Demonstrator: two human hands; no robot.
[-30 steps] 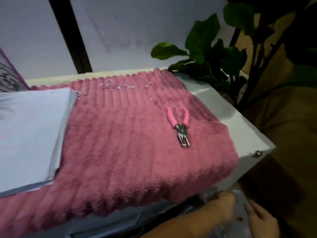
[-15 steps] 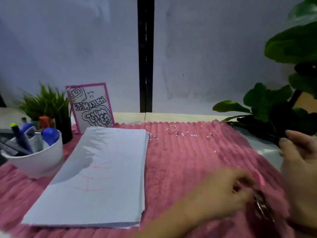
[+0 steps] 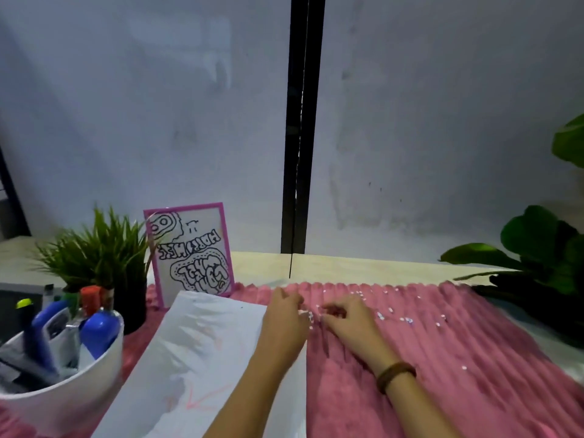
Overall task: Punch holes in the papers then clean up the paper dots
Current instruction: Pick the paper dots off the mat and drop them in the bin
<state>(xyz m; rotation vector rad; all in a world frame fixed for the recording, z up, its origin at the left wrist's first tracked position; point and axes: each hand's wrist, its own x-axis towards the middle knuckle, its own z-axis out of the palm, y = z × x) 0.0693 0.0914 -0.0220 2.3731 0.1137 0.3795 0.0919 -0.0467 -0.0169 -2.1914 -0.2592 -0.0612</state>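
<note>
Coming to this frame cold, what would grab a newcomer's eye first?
The fluffy pink cloth covering the desk dominates. At its far edge, the left hand and right hand converge on scattered white paper dots, just right of a stack of white papers. Behind the stack stands a pink-framed doodle, with a white cup of markers at near left.

Framed card (image 3: 191,252): black bubble lettering in two rows inside a pink border (the letters look reversed).
Upper row: shapes like H, O, M and E can be picked out, but no sure word.
Lower row: letters packed inside a looping outline, too tangled to read.
Papers (image 3: 196,358): faint red strokes on the top sheet, no legible letter or number.
Markers (image 3: 94,327) in the cup (image 3: 63,403): labels blurred, unreadable.
</note>
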